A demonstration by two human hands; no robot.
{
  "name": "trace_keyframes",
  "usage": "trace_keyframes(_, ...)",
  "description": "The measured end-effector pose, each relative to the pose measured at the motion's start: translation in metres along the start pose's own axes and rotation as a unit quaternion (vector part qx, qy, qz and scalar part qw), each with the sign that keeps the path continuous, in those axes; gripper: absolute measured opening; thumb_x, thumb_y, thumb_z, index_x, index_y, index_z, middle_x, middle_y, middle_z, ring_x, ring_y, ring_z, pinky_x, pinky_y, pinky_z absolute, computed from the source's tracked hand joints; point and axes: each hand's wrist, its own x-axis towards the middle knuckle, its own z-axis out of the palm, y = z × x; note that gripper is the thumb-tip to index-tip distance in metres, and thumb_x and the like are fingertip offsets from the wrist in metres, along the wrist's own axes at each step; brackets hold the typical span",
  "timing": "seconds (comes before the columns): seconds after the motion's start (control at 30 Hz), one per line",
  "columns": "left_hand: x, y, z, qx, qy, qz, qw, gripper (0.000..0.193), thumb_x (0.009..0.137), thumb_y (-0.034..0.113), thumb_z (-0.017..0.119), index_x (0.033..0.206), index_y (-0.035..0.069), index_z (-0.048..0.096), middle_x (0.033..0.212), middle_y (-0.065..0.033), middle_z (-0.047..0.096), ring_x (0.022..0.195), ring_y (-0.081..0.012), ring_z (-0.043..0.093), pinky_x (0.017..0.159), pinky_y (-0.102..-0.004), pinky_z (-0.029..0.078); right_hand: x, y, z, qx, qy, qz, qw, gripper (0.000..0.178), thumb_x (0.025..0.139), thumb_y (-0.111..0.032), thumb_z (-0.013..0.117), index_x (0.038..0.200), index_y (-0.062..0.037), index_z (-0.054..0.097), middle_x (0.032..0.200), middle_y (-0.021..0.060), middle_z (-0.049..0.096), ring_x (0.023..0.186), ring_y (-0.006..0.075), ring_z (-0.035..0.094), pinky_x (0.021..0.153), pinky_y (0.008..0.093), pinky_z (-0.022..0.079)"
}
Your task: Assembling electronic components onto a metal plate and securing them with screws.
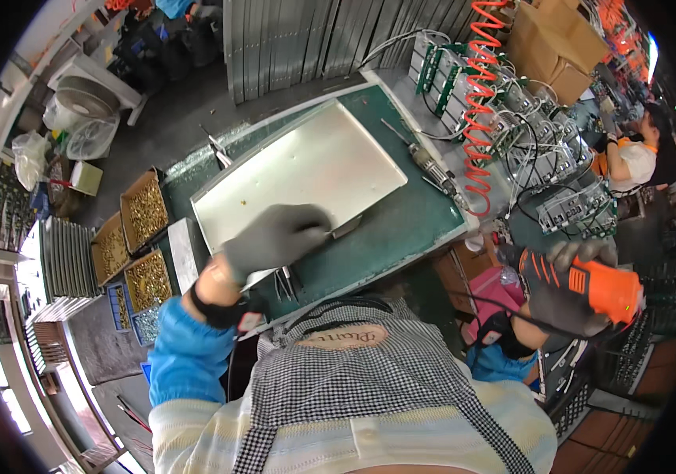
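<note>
I watch the left forearm come in from 8 o'clock, its wrist leading to a gloved left hand just off centre at 9. That hand points toward 2 o'clock, back up, fingers bent inward, tips blurred. My right forearm lies at 4 o'clock; the gloved right hand, between 3 and 4, is wrapped in a firm grip.

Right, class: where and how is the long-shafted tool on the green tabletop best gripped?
Probably grip the long-shafted tool around its thick barrel, coming from above on the person's right: it lies flat, with its thin shaft pointing away.
</note>
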Motion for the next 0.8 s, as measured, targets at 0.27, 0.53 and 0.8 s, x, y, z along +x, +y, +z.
trace_keyframes(0.27,0.136,0.036,0.091,0.136,-0.100,0.023,0.985,0.027,0.090,0.025,0.056,0.106,0.006,0.069,0.095,-0.0162,0.070,0.089,-0.0327,0.067,0.082,-0.0413,0.052,-0.039,-0.025,-0.055,-0.060,0.138,0.013,0.989,0.083,0.081,-0.058,0.073,0.131,0.0010,0.043,0.106,0.0150,0.054,0.085,0.0269,0.061,0.078,0.0407,0.048)
trace_keyframes(0.53,0.144,0.051,0.090,0.083,-0.136,0.005,0.987,0.031,0.091,0.022,0.057,0.113,0.005,0.068,0.103,-0.0176,0.070,0.096,-0.0332,0.066,0.088,-0.0400,0.051,-0.037,0.028,-0.081,0.046,0.202,0.048,0.977,0.086,0.075,-0.061,0.078,0.126,0.0011,0.047,0.105,0.0149,0.059,0.084,0.0276,0.063,0.072,0.0417,0.051)
trace_keyframes(0.8,0.150,0.067,0.077,0.121,-0.132,-0.048,0.983,0.026,0.092,0.019,0.056,0.112,0.006,0.065,0.098,-0.0164,0.068,0.097,-0.0336,0.065,0.087,-0.0420,0.051,-0.027,0.136,-0.087,0.090,0.129,0.145,0.977,0.092,0.068,-0.065,0.081,0.128,-0.0023,0.051,0.107,0.0133,0.062,0.083,0.0277,0.065,0.071,0.0411,0.054)
